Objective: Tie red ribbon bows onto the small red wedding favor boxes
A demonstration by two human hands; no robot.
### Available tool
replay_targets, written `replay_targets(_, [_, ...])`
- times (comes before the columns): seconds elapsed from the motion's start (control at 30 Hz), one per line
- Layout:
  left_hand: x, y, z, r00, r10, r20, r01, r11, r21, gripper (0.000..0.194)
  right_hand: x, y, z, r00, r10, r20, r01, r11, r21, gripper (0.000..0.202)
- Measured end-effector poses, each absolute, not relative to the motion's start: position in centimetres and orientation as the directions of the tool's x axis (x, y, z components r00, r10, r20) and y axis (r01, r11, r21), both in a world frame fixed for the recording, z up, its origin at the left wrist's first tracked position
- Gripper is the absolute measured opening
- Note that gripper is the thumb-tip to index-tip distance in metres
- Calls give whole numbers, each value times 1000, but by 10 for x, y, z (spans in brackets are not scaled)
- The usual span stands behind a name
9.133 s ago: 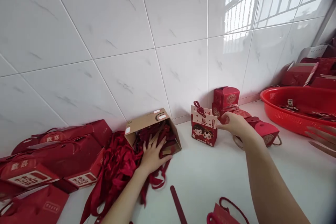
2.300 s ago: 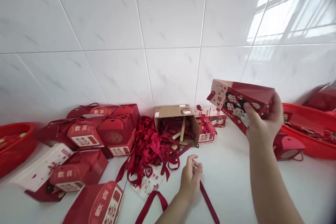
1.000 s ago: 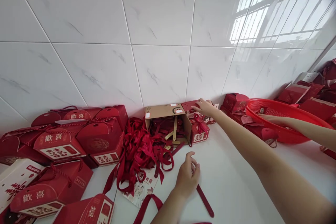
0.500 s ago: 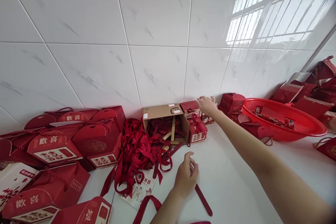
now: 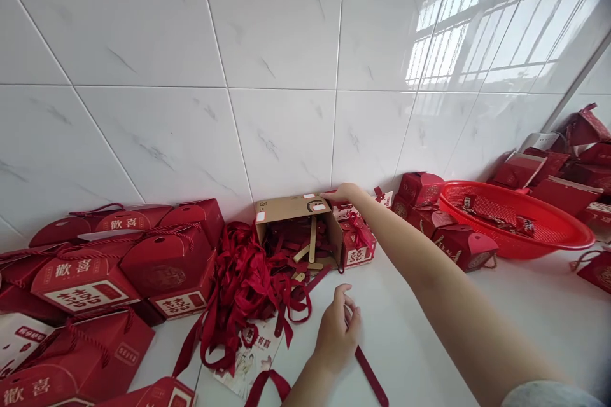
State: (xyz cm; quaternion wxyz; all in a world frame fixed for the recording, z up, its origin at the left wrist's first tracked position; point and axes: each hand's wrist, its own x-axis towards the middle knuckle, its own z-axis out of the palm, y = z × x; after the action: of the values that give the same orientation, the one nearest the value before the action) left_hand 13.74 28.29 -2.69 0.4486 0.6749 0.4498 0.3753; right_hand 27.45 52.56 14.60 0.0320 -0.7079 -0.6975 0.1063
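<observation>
Low in the centre is my left hand (image 5: 338,329), its fingers curled round one end of a dark red strip (image 5: 370,374) that slants down to the right. My right hand (image 5: 344,194) reaches to the wall, palm down over a small red box, with its fingers stretched left at the top right edge of the cardboard box (image 5: 286,206). That box lies on its side, holding dark red and gold strips (image 5: 312,238). Beside its right wall sits a small red box with a bow (image 5: 358,245). A heap of red ribbons (image 5: 245,273) lies to its left.
Large red gift boxes (image 5: 86,276) are stacked on the left. A printed card (image 5: 252,356) lies under the ribbon heap. Right of my right arm are more red boxes (image 5: 420,187) and a red plastic basket (image 5: 563,232) with small packets. The tiled wall (image 5: 286,140) closes off the back.
My right hand has moved left, from above the small boxes to the cardboard box's edge. My left hand stays almost in place with the strip. The view has shifted slightly.
</observation>
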Motion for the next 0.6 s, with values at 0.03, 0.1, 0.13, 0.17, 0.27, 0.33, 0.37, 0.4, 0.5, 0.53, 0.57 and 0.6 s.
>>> replay_targets(0.03, [137, 283, -26, 314, 944, 105, 270, -194, 943, 33, 273, 527, 147, 10, 990, -140, 980, -37, -195, 30])
replay_targets(0.1, [137, 283, -25, 318, 942, 107, 269, -197, 943, 32, 274, 527, 150, 26, 979, -201, 978, -66, -196, 30])
replay_targets(0.13, [137, 283, -25, 319, 942, 107, 268, -198, 943, 32, 275, 526, 151, 29, 975, -220, 978, -73, -194, 30])
replay_targets(0.17, [137, 283, -24, 321, 941, 107, 267, -198, 943, 32, 275, 524, 152, 35, 971, -236, 978, -81, -190, 30])
replay_targets(0.27, [138, 283, -24, 320, 942, 106, 265, -196, 944, 32, 274, 520, 156, 72, 959, -272, 979, -120, -163, 31])
replay_targets(0.33, [138, 283, -24, 319, 942, 104, 266, -195, 944, 33, 270, 519, 158, 95, 951, -294, 978, -143, -149, 30])
replay_targets(0.37, [138, 283, -25, 320, 942, 103, 267, -194, 944, 33, 269, 519, 160, 101, 947, -304, 978, -151, -147, 30])
replay_targets(0.4, [138, 283, -25, 321, 942, 101, 269, -192, 944, 33, 267, 519, 160, 106, 944, -312, 977, -158, -146, 31])
replay_targets(0.5, [138, 282, -25, 323, 942, 96, 274, -190, 943, 34, 265, 518, 161, 119, 939, -323, 973, -175, -150, 33])
replay_targets(0.53, [138, 282, -25, 323, 942, 95, 275, -189, 943, 34, 265, 517, 160, 118, 942, -316, 972, -174, -156, 33])
replay_targets(0.57, [138, 282, -25, 322, 942, 94, 277, -189, 942, 34, 266, 516, 160, 109, 947, -301, 972, -165, -166, 32])
replay_targets(0.6, [139, 282, -24, 322, 942, 95, 278, -190, 942, 34, 267, 515, 160, 93, 957, -275, 973, -146, -181, 30])
